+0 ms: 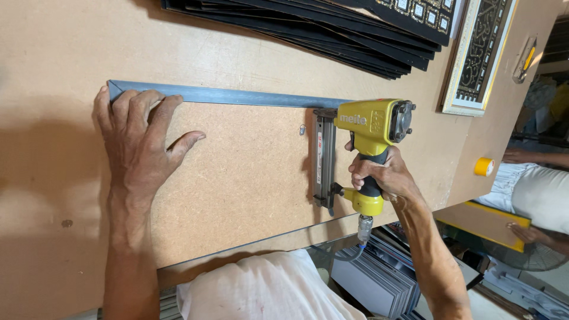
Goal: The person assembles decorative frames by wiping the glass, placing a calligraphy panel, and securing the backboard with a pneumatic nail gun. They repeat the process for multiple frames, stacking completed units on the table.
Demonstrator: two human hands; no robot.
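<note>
My left hand (pixel 139 142) lies flat, fingers spread, on the brown backing board (pixel 243 178) of a frame, its fingertips on the grey frame edge (pixel 237 96) near the left corner. My right hand (pixel 382 175) grips the black handle of a yellow pneumatic staple gun (pixel 367 127). The gun's nose rests against the grey edge at its right end, and its long metal magazine (pixel 323 163) lies over the board. An air hose (pixel 358 240) hangs from the gun's base.
A stack of black frame mouldings (pixel 308 26) lies at the top of the brown worktable (pixel 53 53). An ornate framed picture (pixel 480 56) and a yellow tape roll (pixel 484 166) sit at right. Another person (pixel 536 189) sits beyond the table's right edge.
</note>
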